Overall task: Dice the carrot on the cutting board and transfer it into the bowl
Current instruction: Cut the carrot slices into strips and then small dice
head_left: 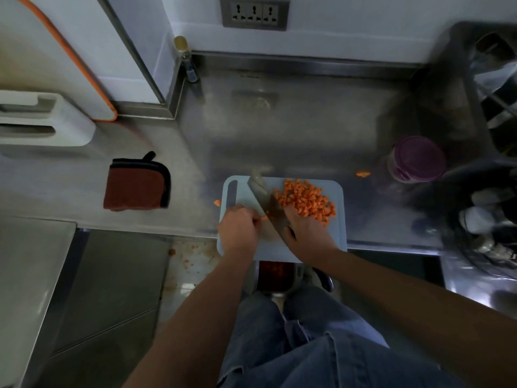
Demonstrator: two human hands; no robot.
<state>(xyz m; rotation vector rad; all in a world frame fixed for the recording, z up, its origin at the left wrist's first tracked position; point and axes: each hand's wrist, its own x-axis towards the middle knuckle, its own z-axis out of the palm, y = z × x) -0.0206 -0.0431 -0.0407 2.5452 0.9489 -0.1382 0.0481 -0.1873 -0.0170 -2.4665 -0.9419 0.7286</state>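
Dicing carrot on a pale blue board at the counter's edge.

A brown pot holder (137,186) lies well off at nine o'clock from the cutting board (340,228), and a stray carrot bit (217,203) sits just beside the board's left edge. The left hand (237,228) has its fingers curled and seems to pinch a small carrot stub (263,218) against the blade, though blur hides the grip. The knife (258,191) slants from eleven o'clock down to five, its handle wrapped in the right hand (306,229), which covers part of the board. The diced carrot (305,200) is heaped at the board's one o'clock corner. At two o'clock stands a purple-lidded jar (416,158).
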